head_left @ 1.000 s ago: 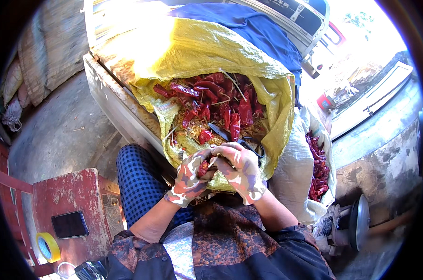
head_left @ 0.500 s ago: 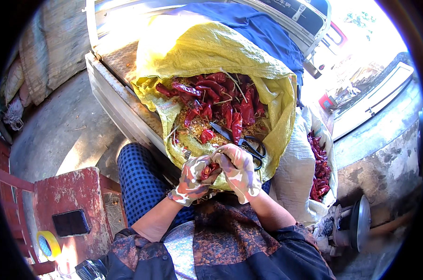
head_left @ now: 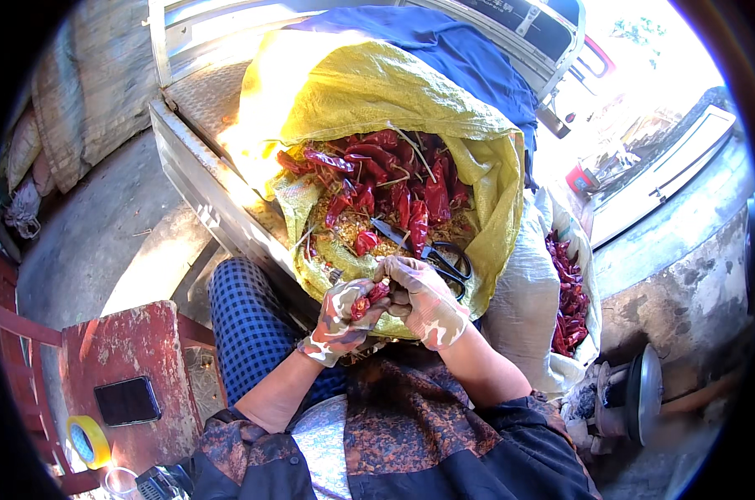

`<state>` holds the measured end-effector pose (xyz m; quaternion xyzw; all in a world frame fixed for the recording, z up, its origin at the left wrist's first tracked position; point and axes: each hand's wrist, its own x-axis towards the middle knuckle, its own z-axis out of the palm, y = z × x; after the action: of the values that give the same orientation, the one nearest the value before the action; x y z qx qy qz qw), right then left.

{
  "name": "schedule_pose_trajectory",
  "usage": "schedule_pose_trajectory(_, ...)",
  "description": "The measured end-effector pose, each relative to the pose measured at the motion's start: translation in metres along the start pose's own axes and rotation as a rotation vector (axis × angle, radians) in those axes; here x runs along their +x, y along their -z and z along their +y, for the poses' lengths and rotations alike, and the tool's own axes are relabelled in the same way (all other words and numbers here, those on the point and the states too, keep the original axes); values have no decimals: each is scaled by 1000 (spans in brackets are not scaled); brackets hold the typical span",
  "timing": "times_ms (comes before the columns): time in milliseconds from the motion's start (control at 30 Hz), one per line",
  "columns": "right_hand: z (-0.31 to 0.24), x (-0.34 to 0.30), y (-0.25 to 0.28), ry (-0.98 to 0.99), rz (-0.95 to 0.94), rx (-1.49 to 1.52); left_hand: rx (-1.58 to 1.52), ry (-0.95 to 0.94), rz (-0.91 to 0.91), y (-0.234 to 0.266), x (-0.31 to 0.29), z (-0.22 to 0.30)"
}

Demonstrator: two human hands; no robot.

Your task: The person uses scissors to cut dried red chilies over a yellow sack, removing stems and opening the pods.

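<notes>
My left hand (head_left: 342, 317), in a camouflage-patterned glove, is closed around a dried red chili pepper (head_left: 361, 307). My right hand (head_left: 427, 302), gloved the same way, meets it from the right, thumb and fingers pinching the pepper's upper end. Both hands are over the near lip of a yellow woven sack (head_left: 498, 187). Inside the sack lie dried red chilies (head_left: 386, 167), with loose yellowish seeds (head_left: 340, 233) below them. A pair of dark-handled scissors (head_left: 449, 262) rests at the sack's right side, just beyond my right hand, blades pointing up and left.
A white sack (head_left: 523, 304) of chilies (head_left: 570, 300) stands at the right. The yellow sack rests on a metal cart bed (head_left: 198, 179), with blue cloth (head_left: 444, 46) behind. On a worn red wooden seat (head_left: 148, 350) at left lie a phone (head_left: 127, 401) and yellow tape (head_left: 90, 442).
My right hand has turned and its fingers have shifted on the pepper, leaving more of it showing between the hands. The left hand keeps its hold almost in place.
</notes>
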<state>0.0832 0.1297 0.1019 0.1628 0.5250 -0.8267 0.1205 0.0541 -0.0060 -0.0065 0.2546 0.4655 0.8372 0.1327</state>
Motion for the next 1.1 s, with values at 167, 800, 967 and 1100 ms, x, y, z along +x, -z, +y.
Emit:
schedule_pose_trajectory(167,-1,8,20,-51,-30,116,655,-424,-219,-1,9,17)
schedule_pose_trajectory(800,-28,52,15,625,27,-1630,-407,134,60,28,11,45)
schedule_pose_trajectory(967,-25,63,19,741,77,-1414,-293,168,108,29,9,42)
schedule_pose_trajectory(1100,-16,74,43,658,9,-692,-365,193,116,25,14,45)
